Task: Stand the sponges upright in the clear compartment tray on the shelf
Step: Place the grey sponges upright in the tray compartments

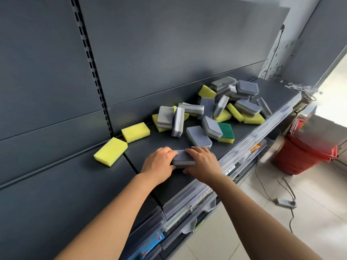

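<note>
Your left hand (159, 163) and right hand (203, 162) are both curled round one grey sponge (183, 158), one at each end. It lies flat on the shelf (146, 147). It looks light and squashy, so pinch the long edges gently. Beyond that sponge sits the loose pile (216, 113), and to its left a yellow sponge (135, 132). I can't make out the clear tray.
</note>
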